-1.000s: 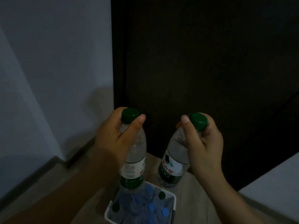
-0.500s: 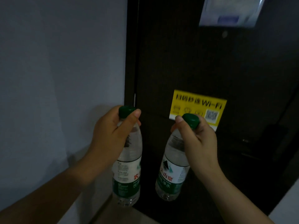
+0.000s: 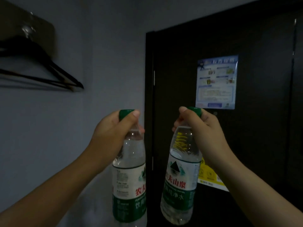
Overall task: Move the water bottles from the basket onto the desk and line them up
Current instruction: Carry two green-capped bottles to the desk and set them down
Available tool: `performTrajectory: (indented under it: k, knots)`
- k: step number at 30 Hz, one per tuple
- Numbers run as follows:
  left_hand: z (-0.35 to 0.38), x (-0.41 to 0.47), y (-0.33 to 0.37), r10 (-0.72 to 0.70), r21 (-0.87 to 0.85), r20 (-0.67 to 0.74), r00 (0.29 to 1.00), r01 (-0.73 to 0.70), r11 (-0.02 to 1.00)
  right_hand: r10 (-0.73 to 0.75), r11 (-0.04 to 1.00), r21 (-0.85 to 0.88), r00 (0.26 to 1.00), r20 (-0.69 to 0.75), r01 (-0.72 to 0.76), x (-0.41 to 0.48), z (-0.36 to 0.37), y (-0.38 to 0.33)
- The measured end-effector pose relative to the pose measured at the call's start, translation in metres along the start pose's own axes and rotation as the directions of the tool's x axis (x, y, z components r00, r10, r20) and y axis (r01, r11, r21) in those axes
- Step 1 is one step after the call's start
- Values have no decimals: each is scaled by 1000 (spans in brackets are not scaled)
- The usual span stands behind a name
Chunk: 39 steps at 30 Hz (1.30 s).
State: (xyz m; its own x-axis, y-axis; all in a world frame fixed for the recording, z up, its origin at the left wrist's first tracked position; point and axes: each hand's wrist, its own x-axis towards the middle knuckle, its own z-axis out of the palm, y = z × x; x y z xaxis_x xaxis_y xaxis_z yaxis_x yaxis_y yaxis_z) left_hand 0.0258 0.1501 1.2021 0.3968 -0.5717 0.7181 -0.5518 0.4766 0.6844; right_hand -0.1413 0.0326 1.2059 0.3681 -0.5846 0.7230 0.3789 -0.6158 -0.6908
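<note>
Here, the left bottle (image 3: 129, 174) and right bottle (image 3: 181, 176) were clear, rounded plastic with glossy white-and-green labels, held in the air just apart. The left hand (image 3: 111, 135) curled round its neck, thumb over the green cap (image 3: 125, 112); the right hand (image 3: 202, 133) gripped likewise. Behind, a dark door (image 3: 262, 128) bore a shiny poster (image 3: 216, 82). The sticker (image 3: 209, 176) was half hidden, the hangers (image 3: 54, 74) blurred, and the left bottle's base cut off.

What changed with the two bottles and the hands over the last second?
The left bottle and right bottle rose away from the basket, which has left the view; a blue notice and hangers now show. Unchanged: the left hand and right hand each grip their bottle at the cap.
</note>
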Motion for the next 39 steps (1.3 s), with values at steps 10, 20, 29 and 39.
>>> performTrajectory:
  k: [10,20,29,39]
  knots:
    - [-7,-11,56,57,118,-214,975,-32,993,-135,962,267,954,269,60,39,14,-19]
    - [-25,-82,103,84,415,-519,851,166,895,-262,795,586,782,565,-157,32,78,-14]
    - [-54,-174,168,155,547,-708,689,396,738,-414,636,699,621,666,-326,-34,156,-61]
    - [-81,-304,302,335,610,-782,526,534,585,-603,446,749,454,656,-490,-169,229,-188]
